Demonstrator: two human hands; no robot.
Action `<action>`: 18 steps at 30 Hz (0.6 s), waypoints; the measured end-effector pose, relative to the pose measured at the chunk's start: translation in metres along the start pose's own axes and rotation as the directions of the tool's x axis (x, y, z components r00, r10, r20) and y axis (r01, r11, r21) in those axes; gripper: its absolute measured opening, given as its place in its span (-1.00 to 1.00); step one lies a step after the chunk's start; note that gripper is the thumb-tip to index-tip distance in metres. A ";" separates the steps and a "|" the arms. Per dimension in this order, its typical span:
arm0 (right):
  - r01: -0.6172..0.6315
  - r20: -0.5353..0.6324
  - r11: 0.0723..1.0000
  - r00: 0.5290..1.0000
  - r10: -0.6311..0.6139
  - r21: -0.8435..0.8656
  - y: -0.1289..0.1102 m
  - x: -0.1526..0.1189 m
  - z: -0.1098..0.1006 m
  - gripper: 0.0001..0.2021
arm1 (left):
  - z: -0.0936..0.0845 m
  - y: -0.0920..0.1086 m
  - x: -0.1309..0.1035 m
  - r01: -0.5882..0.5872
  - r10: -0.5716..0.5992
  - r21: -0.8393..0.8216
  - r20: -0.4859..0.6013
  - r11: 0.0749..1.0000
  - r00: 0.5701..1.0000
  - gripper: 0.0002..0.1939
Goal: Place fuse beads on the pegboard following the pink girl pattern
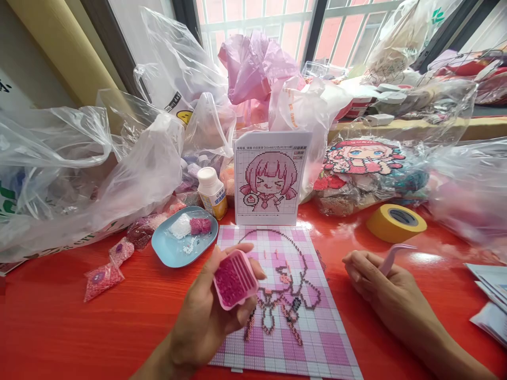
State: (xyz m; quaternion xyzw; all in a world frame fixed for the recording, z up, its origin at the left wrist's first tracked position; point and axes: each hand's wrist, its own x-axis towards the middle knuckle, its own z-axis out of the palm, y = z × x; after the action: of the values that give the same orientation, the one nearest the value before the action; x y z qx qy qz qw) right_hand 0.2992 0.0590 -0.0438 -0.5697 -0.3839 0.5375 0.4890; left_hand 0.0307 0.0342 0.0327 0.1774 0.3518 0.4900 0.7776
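In my left hand [206,311] is a small pink tray [234,279] of dark magenta beads, tilted so its ridged end faces right. It hovers over the left part of a pink-and-white checked pegboard [332,343]. Dark and coral beads on the board outline a figure with a curved head and a bow. My right hand [376,285] rests right of the board, fingers closed around pink curved-tip tweezers [392,257] whose tip points right. Behind the board stands a printed pattern sheet [267,179] of a pink-haired character.
At left, a blue dish [166,248] holds white and magenta beads, beside a white-capped bottle [213,192] and small bead bags [103,279]. Yellow tape [396,222] lies at right, near a finished bead figure [364,155]. Plastic bags [138,163] crowd the back; paper packets [489,301] lie far right.
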 end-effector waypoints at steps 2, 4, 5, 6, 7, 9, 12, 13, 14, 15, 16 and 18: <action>0.003 0.004 1.000 1.000 -0.003 -0.004 -0.001 -0.001 0.001 -0.62 | 0.001 0.001 0.001 0.016 -0.016 -0.008 0.008 1.000 1.000 -0.63; 0.010 0.003 1.000 1.000 -0.010 -0.008 -0.001 -0.001 0.001 -0.62 | 0.001 -0.001 0.001 0.008 -0.008 -0.010 0.005 1.000 1.000 -0.62; 0.013 0.002 1.000 1.000 -0.013 -0.009 -0.001 -0.001 0.001 -0.61 | 0.002 -0.002 0.001 0.004 -0.004 -0.009 0.009 1.000 1.000 -0.62; 0.019 0.002 1.000 1.000 -0.019 -0.010 -0.002 -0.001 0.001 -0.61 | 0.002 -0.004 0.002 0.004 -0.004 -0.003 0.024 1.000 1.000 -0.61; 0.023 0.004 1.000 1.000 -0.023 -0.013 -0.002 -0.001 0.001 -0.60 | 0.002 -0.006 0.002 0.007 -0.007 0.005 0.047 1.000 0.999 -0.59; 0.038 0.007 0.999 0.999 -0.038 -0.030 -0.003 -0.001 0.002 -0.61 | 0.002 -0.010 0.002 0.014 -0.017 0.031 0.074 0.999 0.997 -0.58; 0.080 0.010 0.994 0.997 -0.080 -0.071 -0.004 -0.002 0.003 -0.63 | 0.000 -0.016 0.003 0.018 -0.025 0.073 0.091 0.997 0.996 -0.58; 0.097 0.010 0.991 0.995 -0.097 -0.091 -0.005 -0.003 0.004 -0.63 | 0.000 -0.017 0.004 0.033 -0.042 0.082 0.102 0.996 0.994 -0.56; 0.118 0.011 0.986 0.993 -0.118 -0.115 -0.006 -0.003 0.004 -0.63 | -0.001 -0.018 0.004 0.055 -0.065 0.088 0.118 0.995 0.991 -0.55; 0.141 0.019 0.980 0.990 -0.140 -0.144 -0.006 -0.004 0.005 -0.63 | -0.001 -0.019 0.005 0.078 -0.090 0.089 0.132 0.993 0.987 -0.54; 0.170 0.035 0.970 0.985 -0.167 -0.173 -0.007 -0.004 0.006 -0.62 | -0.001 -0.020 0.005 0.100 -0.112 0.086 0.143 0.991 0.983 -0.53; 0.240 0.088 0.947 0.970 -0.227 -0.212 -0.009 -0.006 0.008 -0.56 | 0.000 -0.021 0.005 0.134 -0.146 0.085 0.162 0.987 0.976 -0.51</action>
State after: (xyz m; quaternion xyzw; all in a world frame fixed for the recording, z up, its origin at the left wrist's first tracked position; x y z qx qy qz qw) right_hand 0.2912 0.0562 -0.0330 -0.5540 -0.5209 0.4473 0.4708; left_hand 0.0455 0.0292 0.0177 0.2212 0.3143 0.4040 0.8301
